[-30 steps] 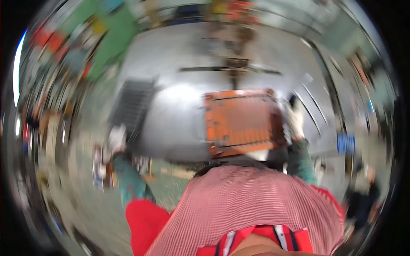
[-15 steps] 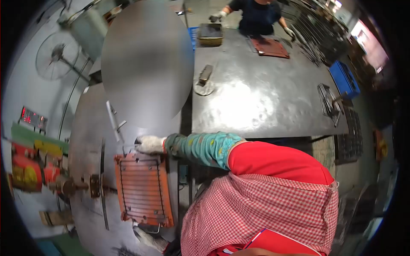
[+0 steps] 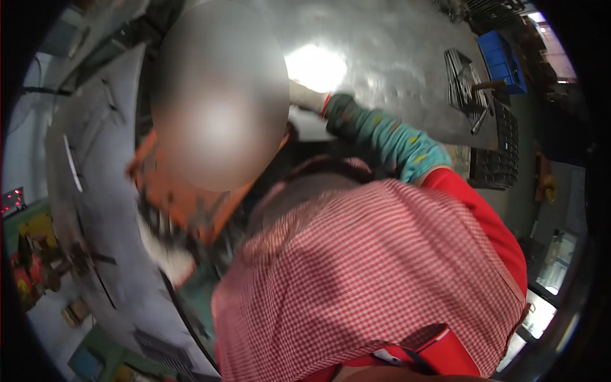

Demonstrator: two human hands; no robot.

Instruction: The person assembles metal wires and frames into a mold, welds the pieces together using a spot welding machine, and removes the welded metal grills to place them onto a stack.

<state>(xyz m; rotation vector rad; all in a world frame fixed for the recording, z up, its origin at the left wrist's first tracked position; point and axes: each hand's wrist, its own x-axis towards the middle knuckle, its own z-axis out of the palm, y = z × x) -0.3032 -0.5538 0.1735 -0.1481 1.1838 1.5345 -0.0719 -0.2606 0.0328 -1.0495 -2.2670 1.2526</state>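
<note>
Shiny steel worktop [image 3: 394,44] on one side, greyer worktop [image 3: 105,165] on the other, and the orange plate [image 3: 194,200] sits slantwise between them, so a corner could easily snag an edge imo. Left gloved hand [image 3: 167,258] is right by the plate, but it's too blurry to tell what its fingers are doing. Right gloved hand [image 3: 307,97]? Fingers hidden, can't tell either. If either grip's lopsided, that plate could tip and drop.
</note>
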